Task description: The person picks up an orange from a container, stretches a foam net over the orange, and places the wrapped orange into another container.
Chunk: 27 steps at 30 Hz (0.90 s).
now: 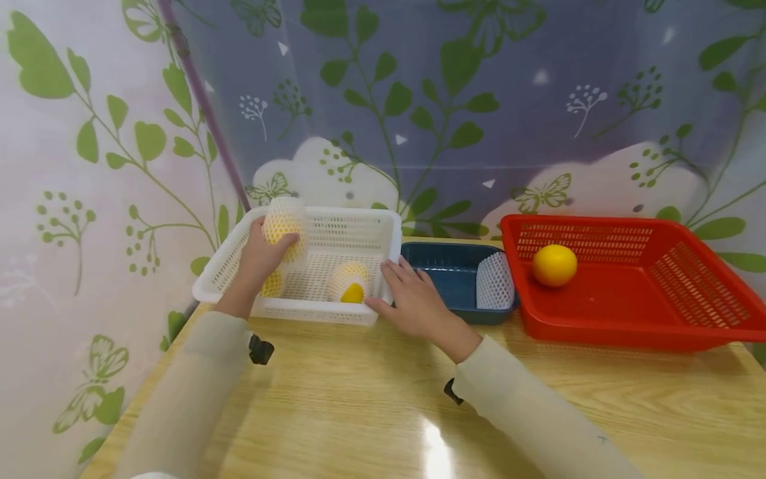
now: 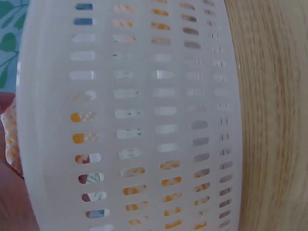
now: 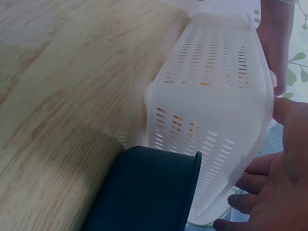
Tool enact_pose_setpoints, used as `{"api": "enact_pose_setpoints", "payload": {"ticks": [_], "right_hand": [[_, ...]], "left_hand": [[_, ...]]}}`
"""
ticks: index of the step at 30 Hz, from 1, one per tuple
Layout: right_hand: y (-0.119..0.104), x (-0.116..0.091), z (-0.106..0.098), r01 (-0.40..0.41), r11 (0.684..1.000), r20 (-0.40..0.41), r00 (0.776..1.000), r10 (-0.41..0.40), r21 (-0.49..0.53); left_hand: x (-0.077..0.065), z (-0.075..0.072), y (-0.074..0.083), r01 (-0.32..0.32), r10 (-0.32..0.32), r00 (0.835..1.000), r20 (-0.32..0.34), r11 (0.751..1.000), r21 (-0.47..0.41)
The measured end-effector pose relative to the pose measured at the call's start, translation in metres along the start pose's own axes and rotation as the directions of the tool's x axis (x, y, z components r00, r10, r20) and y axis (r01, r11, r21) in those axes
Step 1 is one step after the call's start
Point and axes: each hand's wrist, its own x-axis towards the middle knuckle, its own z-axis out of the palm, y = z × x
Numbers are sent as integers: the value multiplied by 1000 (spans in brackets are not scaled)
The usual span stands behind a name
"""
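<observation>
My left hand (image 1: 261,256) holds an orange in a white foam net (image 1: 284,226) above the left part of the white basket (image 1: 323,309). Below that hand, a second netted orange (image 1: 273,285) lies in the basket, partly covered by it. Nearer the right end lies a third netted orange (image 1: 349,283), its yellow skin showing through an opening in the net. My right hand (image 1: 413,299) rests on the basket's right rim, fingers mostly straight; the right wrist view shows this hand (image 3: 284,178) at the rim too. The basket wall (image 2: 144,106) hides most of the left wrist view.
A dark teal tray (image 1: 449,279) with an empty white foam net (image 1: 495,281) stands right of the white basket. Further right, a red basket (image 1: 598,332) holds one bare orange (image 1: 554,265). All stand on a wooden table (image 1: 359,399) against a patterned curtain (image 1: 509,133).
</observation>
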Motion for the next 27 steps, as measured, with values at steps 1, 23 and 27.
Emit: {"api": "enact_pose_setpoints", "payload": {"ticks": [1, 23, 27], "right_hand": [[0, 1, 0, -4, 1000, 4, 1000, 4, -6], [-4, 1, 1, -17, 999, 14, 1000, 18, -29], [-4, 1, 0, -28, 999, 11, 1000, 28, -43]], "left_hand": [[1, 2, 0, -4, 4, 1000, -13, 999, 52], [32, 47, -6, -16, 28, 1000, -10, 795, 607], [33, 52, -8, -151, 95, 988, 119, 724, 673]]}}
